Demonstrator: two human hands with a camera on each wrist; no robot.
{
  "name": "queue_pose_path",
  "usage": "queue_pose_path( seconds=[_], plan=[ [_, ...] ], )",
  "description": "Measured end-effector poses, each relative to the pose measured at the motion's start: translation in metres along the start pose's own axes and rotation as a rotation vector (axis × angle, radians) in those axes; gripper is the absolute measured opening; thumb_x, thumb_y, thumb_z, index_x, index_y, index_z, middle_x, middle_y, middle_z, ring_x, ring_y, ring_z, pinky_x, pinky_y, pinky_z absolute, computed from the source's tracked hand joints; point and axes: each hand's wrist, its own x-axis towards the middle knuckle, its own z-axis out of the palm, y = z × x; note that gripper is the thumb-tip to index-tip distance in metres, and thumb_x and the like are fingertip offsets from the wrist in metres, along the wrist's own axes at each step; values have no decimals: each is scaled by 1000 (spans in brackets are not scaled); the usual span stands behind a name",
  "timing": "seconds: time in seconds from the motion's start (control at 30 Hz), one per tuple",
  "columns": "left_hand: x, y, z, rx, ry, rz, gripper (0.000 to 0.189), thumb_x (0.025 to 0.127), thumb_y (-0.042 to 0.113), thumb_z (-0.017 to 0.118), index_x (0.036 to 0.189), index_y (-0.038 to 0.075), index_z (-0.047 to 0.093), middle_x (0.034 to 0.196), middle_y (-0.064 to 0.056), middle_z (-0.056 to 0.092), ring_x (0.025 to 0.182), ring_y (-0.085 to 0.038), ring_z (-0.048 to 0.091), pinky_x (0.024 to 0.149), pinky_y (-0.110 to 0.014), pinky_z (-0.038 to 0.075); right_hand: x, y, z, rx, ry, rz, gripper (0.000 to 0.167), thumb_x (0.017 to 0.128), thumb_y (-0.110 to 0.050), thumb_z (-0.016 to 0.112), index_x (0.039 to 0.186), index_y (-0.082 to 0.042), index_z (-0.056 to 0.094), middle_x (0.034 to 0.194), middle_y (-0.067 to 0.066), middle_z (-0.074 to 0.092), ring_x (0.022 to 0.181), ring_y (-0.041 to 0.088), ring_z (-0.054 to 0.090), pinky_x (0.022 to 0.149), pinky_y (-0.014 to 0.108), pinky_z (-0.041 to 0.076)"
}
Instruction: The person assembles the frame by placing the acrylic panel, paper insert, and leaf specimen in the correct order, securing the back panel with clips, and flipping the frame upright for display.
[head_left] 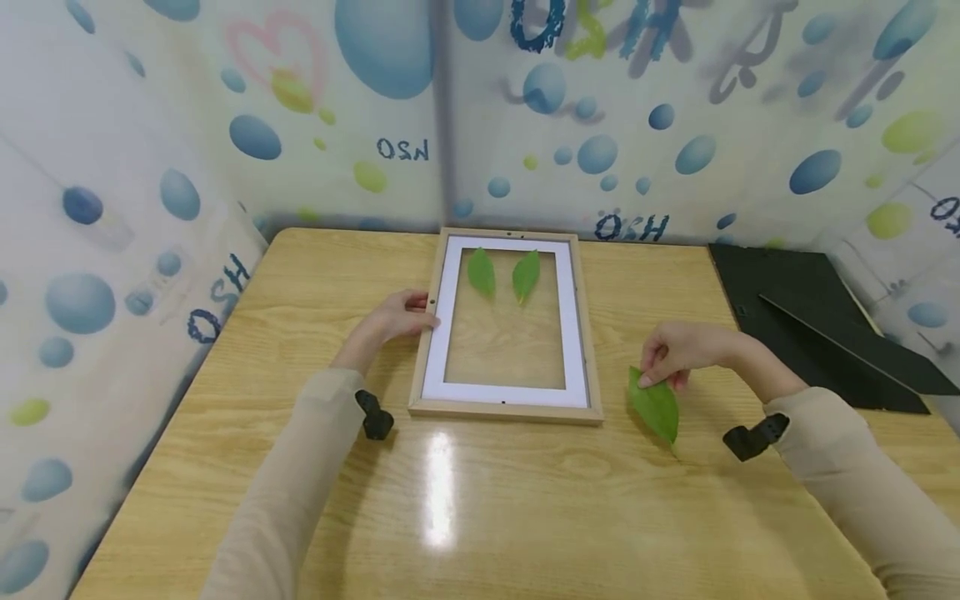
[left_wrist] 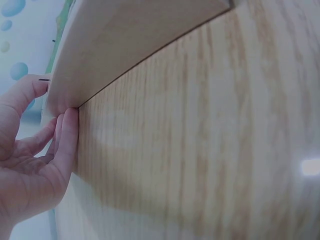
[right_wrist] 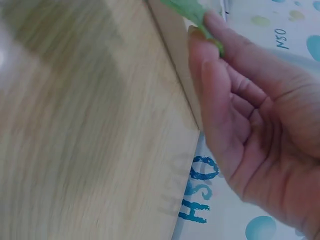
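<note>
A wooden picture frame (head_left: 506,412) with a white mat (head_left: 438,358) lies flat on the table. Inside the mat's opening, near the top, are two green leaves, a left leaf (head_left: 482,272) and a right leaf (head_left: 527,275). My left hand (head_left: 393,318) holds the frame's left edge; in the left wrist view its thumb (left_wrist: 37,86) is on top and the fingertips touch the side wall. To the right of the frame, my right hand (head_left: 675,354) pinches a third leaf (head_left: 656,408) between thumb and fingers. Only part of that leaf (right_wrist: 187,10) shows in the right wrist view.
At the table's right end lies a black backing board (head_left: 780,283) with its stand flap (head_left: 862,342) raised. A patterned wall (head_left: 480,108) rises behind the wooden table (head_left: 525,508). Light glares off the tabletop in front of the frame.
</note>
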Motion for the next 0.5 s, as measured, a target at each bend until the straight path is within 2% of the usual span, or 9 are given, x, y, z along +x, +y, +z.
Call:
queue_pose_path(
  seconds=[0.2,0.5],
  plan=[
    [-1,-1,1,-5,-2,-4,69,84,11,61,142,2,26,139,-18,37,121,-26,41,102,-36,40,13,-7,-8,51,64,-53,26,84,-24,65,88,1,65,59,-4,58,52,7,58,56,28,55],
    [0,1,1,8,17,-23,68,84,12,62,142,4,27,138,-17,38,120,-25,41,102,-36,40,35,-27,-16,154,145,-61,21,88,-21,60,87,0,60,60,-5,57,53,6,55,58,30,55]
  ],
)
